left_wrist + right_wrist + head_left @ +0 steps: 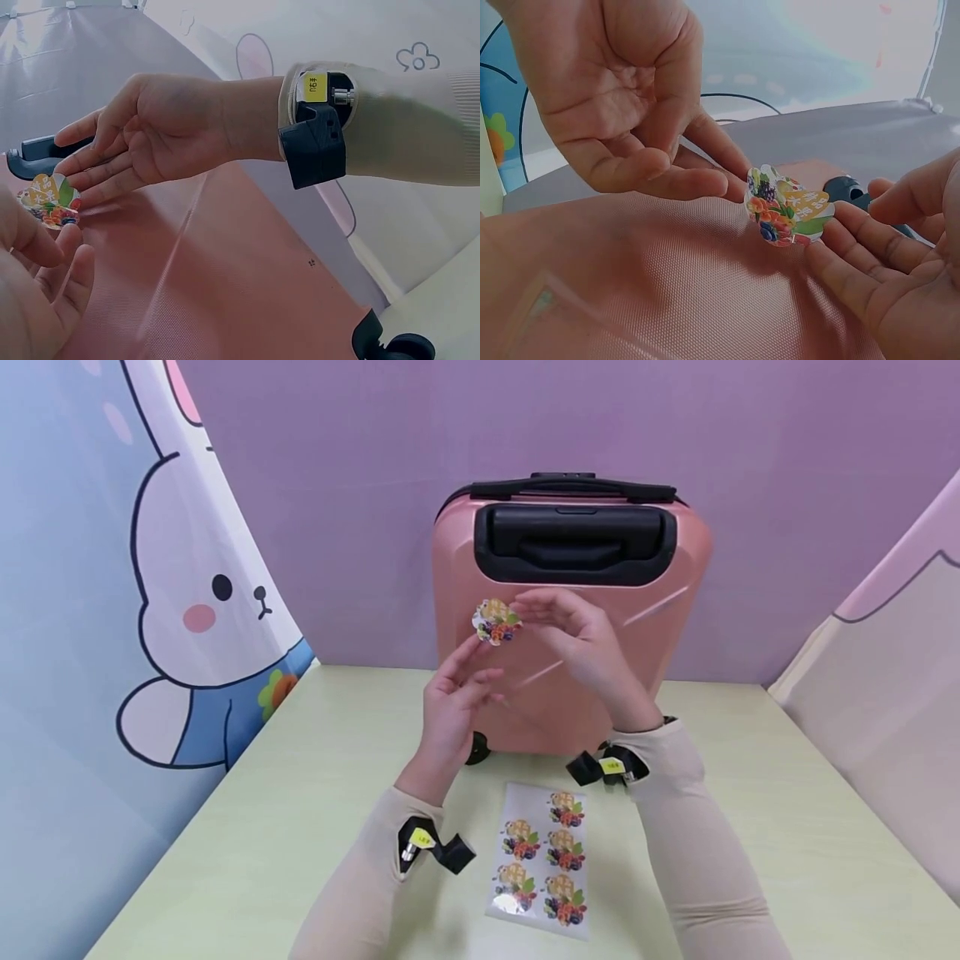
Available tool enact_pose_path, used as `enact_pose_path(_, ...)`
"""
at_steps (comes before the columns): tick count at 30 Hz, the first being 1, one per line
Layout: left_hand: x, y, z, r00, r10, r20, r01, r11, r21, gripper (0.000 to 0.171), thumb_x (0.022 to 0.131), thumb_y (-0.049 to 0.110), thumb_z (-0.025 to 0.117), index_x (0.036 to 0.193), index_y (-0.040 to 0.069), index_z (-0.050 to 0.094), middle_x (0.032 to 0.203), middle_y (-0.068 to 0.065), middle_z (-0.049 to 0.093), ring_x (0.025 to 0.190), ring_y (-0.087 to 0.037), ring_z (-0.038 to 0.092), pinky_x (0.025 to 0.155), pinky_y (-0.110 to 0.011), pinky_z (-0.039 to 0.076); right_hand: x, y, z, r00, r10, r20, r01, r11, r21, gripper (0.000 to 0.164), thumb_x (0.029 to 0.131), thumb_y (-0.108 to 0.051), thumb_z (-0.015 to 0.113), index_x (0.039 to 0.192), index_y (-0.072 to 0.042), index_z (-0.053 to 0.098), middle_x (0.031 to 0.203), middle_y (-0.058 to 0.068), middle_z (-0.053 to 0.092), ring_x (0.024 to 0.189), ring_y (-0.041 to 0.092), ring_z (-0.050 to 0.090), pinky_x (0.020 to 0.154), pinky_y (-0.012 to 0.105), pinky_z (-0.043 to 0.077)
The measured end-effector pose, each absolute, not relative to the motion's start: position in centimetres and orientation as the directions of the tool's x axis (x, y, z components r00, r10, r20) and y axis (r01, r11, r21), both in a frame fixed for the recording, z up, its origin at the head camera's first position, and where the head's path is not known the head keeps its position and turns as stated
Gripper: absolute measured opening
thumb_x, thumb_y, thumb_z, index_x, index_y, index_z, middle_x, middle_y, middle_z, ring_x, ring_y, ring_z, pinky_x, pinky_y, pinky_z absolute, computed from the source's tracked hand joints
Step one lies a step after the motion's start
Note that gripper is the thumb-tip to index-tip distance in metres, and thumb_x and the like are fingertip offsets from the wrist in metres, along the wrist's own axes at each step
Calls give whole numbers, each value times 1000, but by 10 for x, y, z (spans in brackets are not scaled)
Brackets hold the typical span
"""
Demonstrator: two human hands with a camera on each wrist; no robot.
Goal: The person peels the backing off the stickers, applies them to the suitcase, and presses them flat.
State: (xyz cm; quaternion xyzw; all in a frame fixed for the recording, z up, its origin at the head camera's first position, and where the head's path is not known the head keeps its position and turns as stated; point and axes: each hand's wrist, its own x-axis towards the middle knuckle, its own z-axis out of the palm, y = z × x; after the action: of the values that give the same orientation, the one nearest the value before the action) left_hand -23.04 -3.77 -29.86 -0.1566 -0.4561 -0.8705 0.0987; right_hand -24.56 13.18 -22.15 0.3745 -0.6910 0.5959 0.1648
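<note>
A fruit-print sticker [496,622] with a scalloped edge is held up between both hands, in front of the pink suitcase [517,710]. My left hand [450,706] is below and left of it, with outstretched fingertips at the sticker's edge. From the right, my right hand [577,639] touches the opposite edge with extended fingertips. In the right wrist view the sticker [784,210] looks slightly bent, its colourful print facing the camera. There the thumb of the right hand [900,262] stands apart from it. The left wrist view shows the sticker [51,201] beside the right hand's fingertips.
A sheet of several matching stickers [540,860] lies on the pale table [262,827] between the forearms. Behind the hands, the suitcase stands upright with its black handle [576,543] at the top. A purple backdrop [337,510] and a rabbit-print curtain [180,552] border the table.
</note>
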Motion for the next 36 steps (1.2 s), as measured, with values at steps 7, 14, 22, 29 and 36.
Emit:
enact_pose_path(7,-231,-39,-298,-935,-4,356,295,-567,769,56,93,-16,48,147,-1,44,138,-12,57,84,-9,67,67,-23,56,-247,129,-223,-685,-329,650,-692,14,-722,30,95,14,49,125,17,53,125,30,59,116,28,60,102,34,48)
enact_pose_path(14,-232,-41,-297,-935,18,354,282,-566,774,59,94,-15,47,150,3,42,144,-13,52,85,-9,66,70,-22,56,-249,126,-225,-689,-333,644,-689,26,-724,31,94,15,50,125,17,53,125,30,59,118,34,58,103,36,47)
enact_pose_path(22,-233,-43,-297,-940,38,339,257,-575,777,60,95,-15,46,151,5,40,145,-12,50,85,-9,66,73,-22,56,-249,126,-225,-684,-341,645,-699,55,-713,31,95,14,51,125,16,54,126,28,59,118,36,58,104,36,47)
enact_pose_path(29,-233,-46,-297,-943,48,331,242,-584,774,60,95,-13,44,152,5,40,144,-11,52,84,-10,67,75,-24,55,-247,127,-225,-687,-353,635,-706,117,-699,30,96,11,51,126,12,55,127,25,59,119,33,58,103,35,47)
enact_pose_path(36,-234,-48,-296,-943,66,325,225,-592,774,61,94,-12,42,153,5,37,147,-12,49,84,-10,67,76,-25,55,-243,127,-224,-679,-374,631,-726,216,-653,33,96,11,51,128,8,56,129,23,60,120,32,59,105,39,46)
